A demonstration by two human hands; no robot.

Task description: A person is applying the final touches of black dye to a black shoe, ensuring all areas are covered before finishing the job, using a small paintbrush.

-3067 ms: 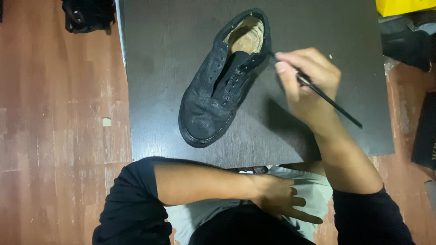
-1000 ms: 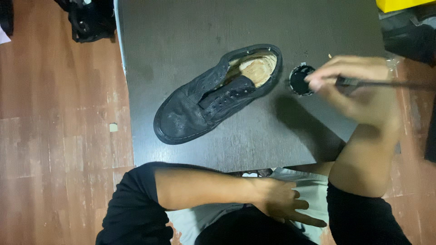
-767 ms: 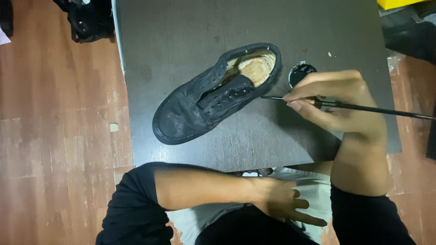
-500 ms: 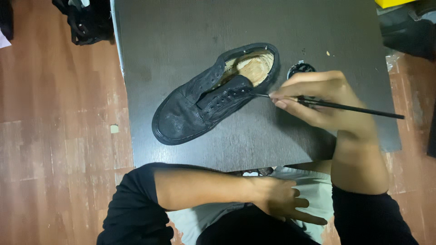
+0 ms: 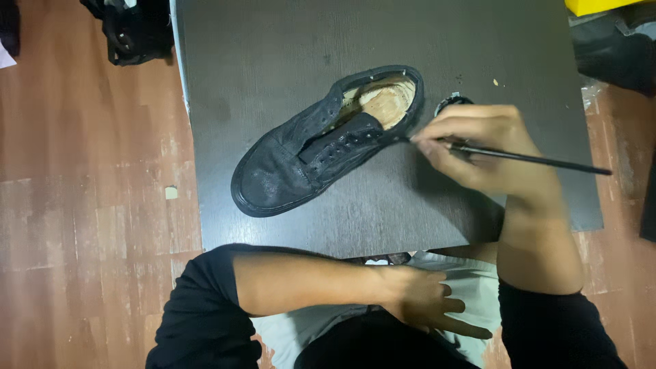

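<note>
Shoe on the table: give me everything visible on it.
The shoe is a single black low-top, worn and matte, with a dark rubber sole rim, black laces and a tan insole showing in the opening. It lies flat on the dark table, toe toward the lower left. The brush, held in the right hand, touches its side near the heel.

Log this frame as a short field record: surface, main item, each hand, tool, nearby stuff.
surface: dark table on a reddish wood floor
main item: black shoe lying on the table, toe toward lower left, tan insole visible
right hand: right hand grips a thin brush, tip at the shoe's side near the heel opening
left hand: left hand rests flat on the lap, holding nothing
nearby: small round tin behind the right hand, mostly hidden; black bag on the floor upper left; yellow object upper right
</note>
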